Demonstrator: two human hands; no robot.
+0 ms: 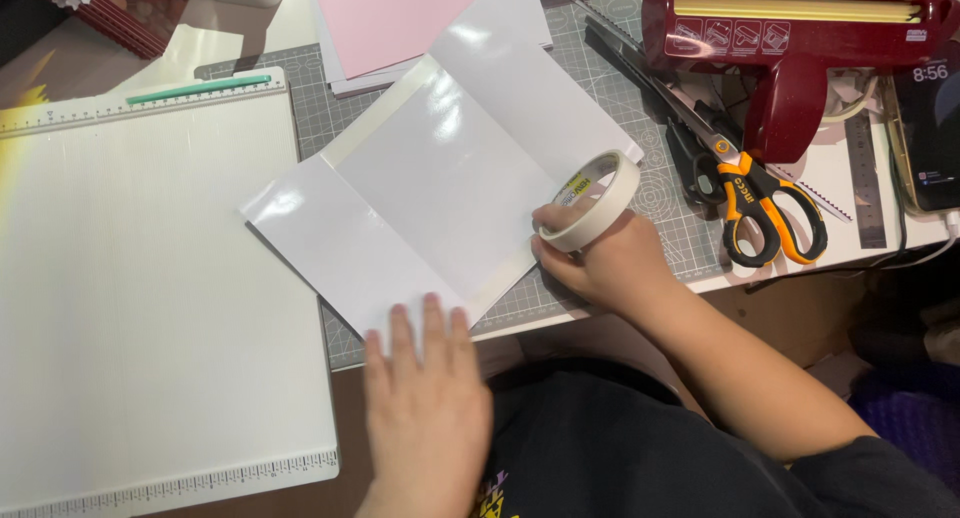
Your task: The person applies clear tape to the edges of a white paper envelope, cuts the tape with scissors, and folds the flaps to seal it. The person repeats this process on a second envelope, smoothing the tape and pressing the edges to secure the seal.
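While the left hand (425,383) presses flat on white card (440,193), the right hand (600,263) grips a tape roll (592,200).

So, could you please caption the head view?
Left hand steadies glossy white paper while right hand holds a tape roll.

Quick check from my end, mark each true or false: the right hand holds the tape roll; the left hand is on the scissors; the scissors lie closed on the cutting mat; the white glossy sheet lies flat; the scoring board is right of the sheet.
1. The right hand holds the tape roll. True.
2. The left hand is on the scissors. False: it presses the near edge of the white glossy sheet.
3. The scissors lie closed on the cutting mat. True.
4. The sheet lies flat. True.
5. The scoring board is right of the sheet. False: it is left.
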